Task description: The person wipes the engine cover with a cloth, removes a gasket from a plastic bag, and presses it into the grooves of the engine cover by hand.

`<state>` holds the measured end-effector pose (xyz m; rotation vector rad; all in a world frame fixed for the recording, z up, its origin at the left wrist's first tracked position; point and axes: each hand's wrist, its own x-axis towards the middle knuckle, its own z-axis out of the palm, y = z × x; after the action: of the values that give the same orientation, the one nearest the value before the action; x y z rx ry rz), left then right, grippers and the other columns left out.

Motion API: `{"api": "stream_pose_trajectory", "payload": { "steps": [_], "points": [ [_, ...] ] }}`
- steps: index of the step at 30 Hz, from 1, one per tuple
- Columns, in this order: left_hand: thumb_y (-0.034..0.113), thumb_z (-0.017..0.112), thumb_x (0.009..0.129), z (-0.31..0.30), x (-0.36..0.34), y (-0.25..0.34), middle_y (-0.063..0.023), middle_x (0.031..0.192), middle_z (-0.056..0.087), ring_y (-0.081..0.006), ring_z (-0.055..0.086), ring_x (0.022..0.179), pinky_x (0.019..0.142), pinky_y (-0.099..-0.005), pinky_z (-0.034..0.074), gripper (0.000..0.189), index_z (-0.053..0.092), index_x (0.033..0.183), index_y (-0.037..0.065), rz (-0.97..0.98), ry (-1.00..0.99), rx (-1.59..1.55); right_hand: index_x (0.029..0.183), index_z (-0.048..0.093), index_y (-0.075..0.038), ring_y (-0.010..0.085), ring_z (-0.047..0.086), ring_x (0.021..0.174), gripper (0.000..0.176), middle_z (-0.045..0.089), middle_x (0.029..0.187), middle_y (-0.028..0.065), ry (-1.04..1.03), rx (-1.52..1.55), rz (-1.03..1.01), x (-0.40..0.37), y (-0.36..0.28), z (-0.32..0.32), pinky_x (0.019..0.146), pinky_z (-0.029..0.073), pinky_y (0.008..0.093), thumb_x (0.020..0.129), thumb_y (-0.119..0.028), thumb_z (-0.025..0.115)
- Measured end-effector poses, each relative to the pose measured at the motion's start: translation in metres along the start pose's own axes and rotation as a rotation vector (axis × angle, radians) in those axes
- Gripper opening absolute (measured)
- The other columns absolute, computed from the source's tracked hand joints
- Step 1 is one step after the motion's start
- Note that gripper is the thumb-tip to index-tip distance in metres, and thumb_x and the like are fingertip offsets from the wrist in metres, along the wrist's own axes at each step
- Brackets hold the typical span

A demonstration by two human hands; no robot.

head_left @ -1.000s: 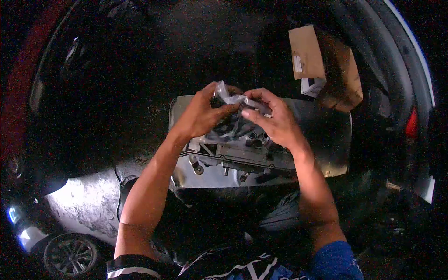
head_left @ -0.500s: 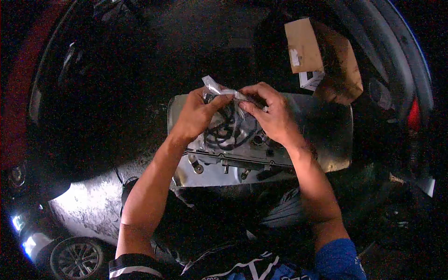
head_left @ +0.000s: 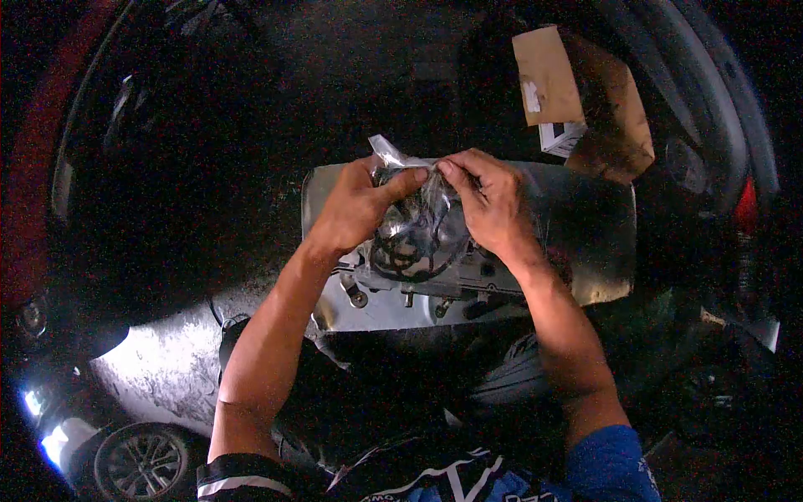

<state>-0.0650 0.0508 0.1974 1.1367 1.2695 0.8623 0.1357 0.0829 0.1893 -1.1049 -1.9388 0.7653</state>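
Note:
A clear plastic bag (head_left: pixel 447 209) hangs between my hands, with thin black loops (head_left: pixel 406 255) like rubber gaskets or cords inside. My left hand (head_left: pixel 361 205) is closed on the gathered top of the bag, thumb pointing right, and a twisted plastic end sticks up beside it. Close by, my right hand (head_left: pixel 493 201) pinches the same bunched plastic between thumb and fingers. Beneath the bag lies a metal engine part (head_left: pixel 485 289) with fittings along its near edge, partly hidden by the bag and my hands.
The engine part rests on a silvery metal sheet (head_left: pixel 598 222). An open cardboard box (head_left: pixel 623 113) stands at the back right, with a white printed piece (head_left: pixel 559 138) at its opening. At lower left are a car wheel (head_left: pixel 142 460) and brightly lit ground (head_left: pixel 163 356).
My right hand has shifted its grip to the bunched top, close to my left fingertips. The bag now hangs lower and fuller over the engine part.

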Motion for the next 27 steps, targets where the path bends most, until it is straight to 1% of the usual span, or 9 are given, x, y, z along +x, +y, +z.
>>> {"api": "stream_pose_trajectory", "payload": {
  "steps": [3,6,9,12,15,18,21,24,27],
  "points": [
    [0.028,0.07,0.093,0.002,-0.001,-0.002,-0.0038,0.09,0.072,-0.0082,0.06,0.079,0.073,-0.0292,0.049,0.03,0.072,0.102,-0.001,0.062,0.023,0.029,0.094,0.07,0.002,0.0353,0.07,0.086,0.022,0.071,0.093,0.0189,-0.045,0.016,0.077,-0.001,-0.006,-0.002,0.074,0.054,0.0403,0.096,-0.018,0.062],
    [0.026,0.069,0.094,0.004,-0.001,-0.006,-0.0035,0.09,0.072,-0.0077,0.06,0.079,0.073,-0.0284,0.049,0.028,0.072,0.103,0.0,0.04,0.019,-0.003,0.099,0.069,0.001,0.0344,0.07,0.09,0.021,0.071,0.097,0.0182,-0.109,0.059,0.19,-0.003,-0.009,-0.006,0.077,0.054,0.0401,0.097,-0.019,0.061],
    [0.024,0.066,0.096,0.01,-0.001,-0.013,-0.0016,0.088,0.071,-0.007,0.058,0.079,0.071,-0.0277,0.048,0.026,0.072,0.104,0.0,0.072,0.031,-0.084,0.103,0.068,-0.001,0.0325,0.069,0.094,0.019,0.071,0.099,0.0166,-0.039,0.146,0.045,-0.005,0.004,0.004,0.081,0.053,0.0397,0.095,-0.017,0.063],
    [0.024,0.064,0.098,0.011,0.002,-0.018,0.0005,0.087,0.069,-0.0062,0.057,0.079,0.07,-0.0272,0.047,0.026,0.072,0.103,0.0,0.134,0.045,-0.023,0.105,0.068,-0.003,0.0315,0.069,0.097,0.017,0.07,0.099,0.0149,-0.013,0.086,-0.078,-0.004,0.002,0.003,0.083,0.053,0.0387,0.093,-0.014,0.065],
    [0.026,0.064,0.098,0.011,0.002,-0.02,0.002,0.087,0.068,-0.0056,0.056,0.079,0.069,-0.0276,0.046,0.028,0.071,0.105,0.0,0.14,0.05,0.028,0.102,0.068,-0.003,0.0312,0.069,0.097,0.015,0.069,0.096,0.0138,-0.063,0.058,-0.028,-0.004,-0.001,0.0,0.083,0.053,0.0382,0.09,-0.012,0.067],
    [0.027,0.064,0.098,0.013,-0.002,-0.014,0.001,0.089,0.069,-0.006,0.057,0.081,0.07,-0.0272,0.047,0.03,0.071,0.107,-0.001,-0.008,-0.005,-0.081,0.099,0.068,-0.002,0.0298,0.069,0.094,0.014,0.07,0.096,0.014,-0.066,0.092,-0.049,-0.003,0.01,0.001,0.081,0.053,0.0374,0.09,-0.014,0.068],
    [0.027,0.065,0.097,0.017,-0.004,-0.013,-0.0017,0.091,0.071,-0.0073,0.058,0.083,0.073,-0.0284,0.048,0.031,0.07,0.108,-0.001,0.082,-0.049,0.052,0.095,0.068,-0.001,0.0283,0.07,0.089,0.015,0.071,0.093,0.0151,-0.087,0.188,0.114,-0.007,0.009,-0.001,0.077,0.053,0.0371,0.091,-0.015,0.066],
    [0.026,0.067,0.096,0.02,-0.001,-0.018,-0.0046,0.092,0.071,-0.0086,0.06,0.084,0.075,-0.0305,0.05,0.03,0.07,0.108,-0.001,0.136,-0.027,0.062,0.094,0.066,-0.001,0.0273,0.07,0.084,0.016,0.071,0.09,0.0163,-0.091,0.17,0.15,-0.009,0.01,-0.001,0.073,0.053,0.0372,0.093,-0.017,0.065],
    [0.025,0.068,0.095,0.019,-0.004,-0.009,-0.0058,0.092,0.072,-0.0098,0.062,0.082,0.075,-0.0322,0.05,0.03,0.07,0.108,-0.002,0.023,-0.065,0.136,0.094,0.066,-0.001,0.0278,0.07,0.081,0.018,0.07,0.088,0.0164,-0.059,0.182,0.239,-0.01,0.004,0.0,0.071,0.053,0.0374,0.094,-0.019,0.065]
  ]
}}
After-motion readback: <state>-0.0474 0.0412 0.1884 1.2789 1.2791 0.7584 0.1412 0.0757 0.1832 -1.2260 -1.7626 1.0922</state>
